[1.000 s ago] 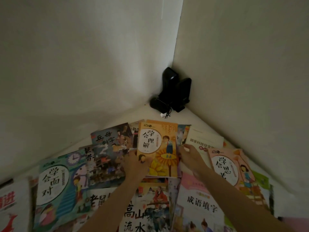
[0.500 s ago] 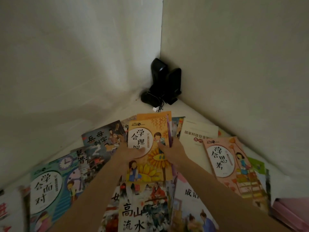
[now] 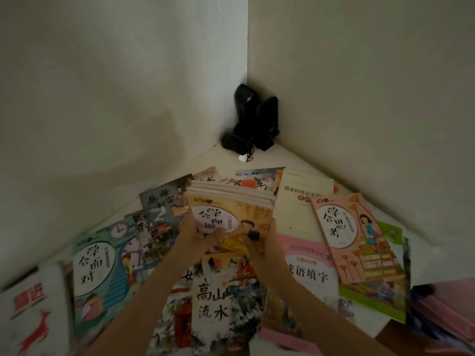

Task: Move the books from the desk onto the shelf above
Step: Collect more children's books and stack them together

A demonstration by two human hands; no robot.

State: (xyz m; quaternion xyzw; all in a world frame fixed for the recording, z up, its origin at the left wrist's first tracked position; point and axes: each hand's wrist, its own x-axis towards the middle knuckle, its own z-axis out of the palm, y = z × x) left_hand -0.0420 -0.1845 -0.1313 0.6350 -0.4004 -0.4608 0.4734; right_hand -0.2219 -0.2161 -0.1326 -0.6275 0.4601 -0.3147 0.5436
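Both hands are clamped on a small stack of thin books [image 3: 231, 209]: left hand [image 3: 196, 236] on the stack's left edge w/ thumb over the orange cover, right hand [image 3: 264, 240] on the right edge, thumb also on top. Hands are apart, one per side.

What's changed vs. a sec ago: then the orange book lay flat among the others w/ the hands only at its sides. Half a sec ago the hands were pressing in on it. Now its far end is tilted up toward the camera, and several page edges show under the cover, so it's more than one book, gathered and coming off the desk [image 3: 295, 163]. Looks like the lift has begun; the near end seems close to, maybe touching, the book w/ the mountain picture [image 3: 218, 299], can't tell for sure.

For the task: this reads as an early pick-up. Most books are on the desk: the pink one [image 3: 352, 235] on the right, the cream one [image 3: 300, 201] beside the stack, the teal one [image 3: 102, 265] on the left, plus others overlapping. The shelf above isn't in view, so how far the stack must go is unknown.

Black speakers [image 3: 254, 116] sit in the far corner, well apart from the hands. Thin glossy covers may slide, so prob. the grip needs to stay firm while raising.
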